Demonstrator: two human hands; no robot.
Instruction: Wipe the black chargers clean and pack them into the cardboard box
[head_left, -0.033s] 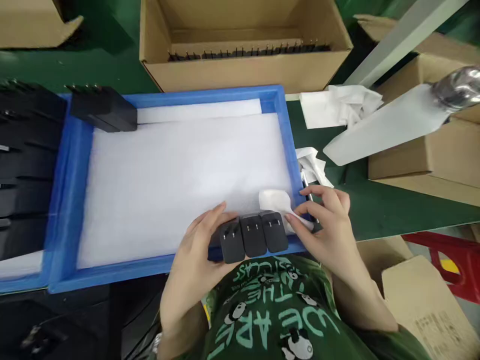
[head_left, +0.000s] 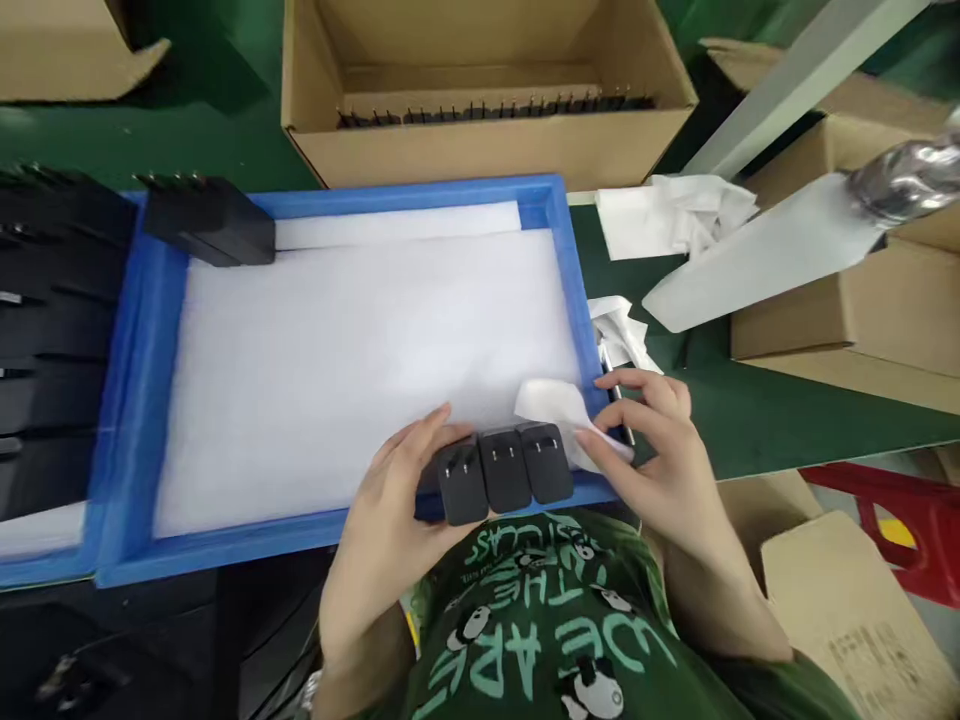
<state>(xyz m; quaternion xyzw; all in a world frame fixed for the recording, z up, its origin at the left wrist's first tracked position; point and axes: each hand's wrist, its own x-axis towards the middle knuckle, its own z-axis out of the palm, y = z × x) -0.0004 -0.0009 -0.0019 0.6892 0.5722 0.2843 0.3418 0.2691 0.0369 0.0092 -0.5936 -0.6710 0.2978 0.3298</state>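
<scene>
Three black plug adapters (head_left: 505, 471) stand side by side at the near right corner of the blue tray (head_left: 247, 541), their metal prongs facing up. My left hand (head_left: 401, 510) is wrapped round the left end of this row. A white cloth (head_left: 559, 405) is pinched between the thumb and fingers of my right hand (head_left: 664, 450), just right of the adapters. The cloth's free end rests on the white sheet (head_left: 360, 360) lining the tray. Another group of black adapters (head_left: 214, 222) stands in the tray's far left corner.
Beyond the tray, an open cardboard box (head_left: 487, 150) holds a row of pronged adapters. Many black adapters (head_left: 60, 330) fill a tray at left. To the right are crumpled white wipes (head_left: 679, 215), a white wrapped object (head_left: 772, 250), cardboard boxes (head_left: 900, 310) and a red stool (head_left: 900, 520).
</scene>
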